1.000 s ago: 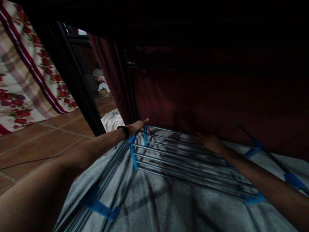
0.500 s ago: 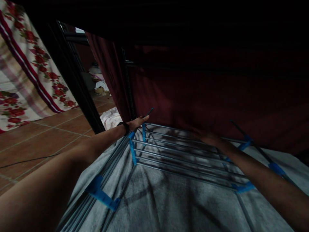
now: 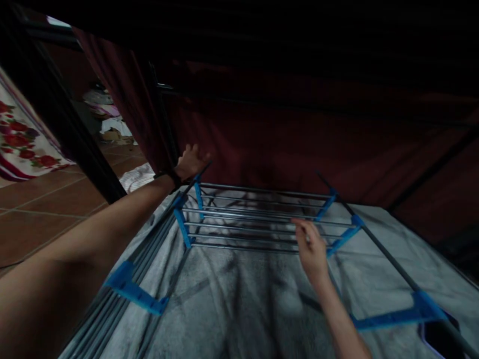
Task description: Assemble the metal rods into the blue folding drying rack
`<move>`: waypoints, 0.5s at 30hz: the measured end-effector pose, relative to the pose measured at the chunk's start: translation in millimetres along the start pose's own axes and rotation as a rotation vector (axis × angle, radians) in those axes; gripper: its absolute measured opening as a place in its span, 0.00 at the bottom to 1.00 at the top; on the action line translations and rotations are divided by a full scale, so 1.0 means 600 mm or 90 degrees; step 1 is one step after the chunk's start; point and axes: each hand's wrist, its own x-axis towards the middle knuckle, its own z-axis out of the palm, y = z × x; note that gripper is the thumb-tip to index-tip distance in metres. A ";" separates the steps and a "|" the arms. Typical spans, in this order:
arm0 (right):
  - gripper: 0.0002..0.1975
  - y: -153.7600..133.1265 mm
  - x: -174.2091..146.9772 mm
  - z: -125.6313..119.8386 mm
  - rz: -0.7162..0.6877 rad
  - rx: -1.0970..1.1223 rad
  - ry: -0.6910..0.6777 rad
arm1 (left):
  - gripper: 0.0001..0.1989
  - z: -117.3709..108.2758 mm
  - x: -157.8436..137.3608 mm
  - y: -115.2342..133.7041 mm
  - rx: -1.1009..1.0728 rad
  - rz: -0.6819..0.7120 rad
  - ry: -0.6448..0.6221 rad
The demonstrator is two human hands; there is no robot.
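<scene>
Blue-jointed metal rack (image 3: 239, 215) on grey cloth (image 3: 243, 294), left fingers (image 3: 194, 150) spread open; right fingers (image 3: 305, 225) curled, grip unclear

Prob. home bdrm: bedsheet (image 3: 232, 309) & curtain (image 3: 119, 80)

Left of centre, the left hand (image 3: 191, 162) is held outspread; right of centre, the right hand (image 3: 313, 252) is loosely curled.

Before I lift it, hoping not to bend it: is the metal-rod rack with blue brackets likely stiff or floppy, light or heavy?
The metal-rod rack is probably light for its size, being mostly open gaps between slim rods. The straight rods look stiff, but it may flex where the blue brackets join them.
</scene>
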 end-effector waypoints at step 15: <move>0.30 0.128 -0.339 0.079 -0.025 -0.139 -0.104 | 0.17 0.249 -0.425 0.146 -0.299 0.043 0.065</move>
